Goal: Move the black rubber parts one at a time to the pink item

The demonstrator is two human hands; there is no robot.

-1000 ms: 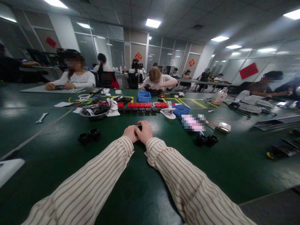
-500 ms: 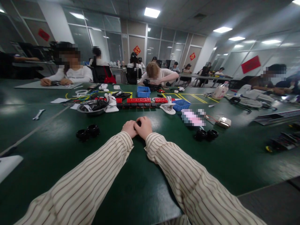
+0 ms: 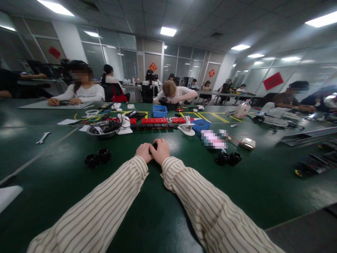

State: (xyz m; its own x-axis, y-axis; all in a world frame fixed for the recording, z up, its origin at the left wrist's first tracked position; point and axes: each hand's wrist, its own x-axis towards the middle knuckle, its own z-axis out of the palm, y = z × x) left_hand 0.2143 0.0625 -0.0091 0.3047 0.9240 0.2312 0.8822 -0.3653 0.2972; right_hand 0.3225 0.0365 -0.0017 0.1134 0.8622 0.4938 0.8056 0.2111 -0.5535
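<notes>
Black object [image 3: 152, 148], one, mostly hidden: left hand [image 3: 143, 151] and right hand [image 3: 162, 151] clasp it, fingers curled close, tips obscured. White item [image 3: 9, 197], one, cut off, unidentifiable.

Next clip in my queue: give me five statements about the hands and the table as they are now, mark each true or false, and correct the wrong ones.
1. The left hand and right hand meet around a partly hidden black object. True.
2. The wrench lies to the right of both hands. False: it lies well to their left.
3. Two black round pieces sit on the table to the left of the hands. True.
4. The sleeves are plain black. False: they are pale with darker stripes.
5. The metal bowl has nothing in it. False: dark items fill it.
</notes>
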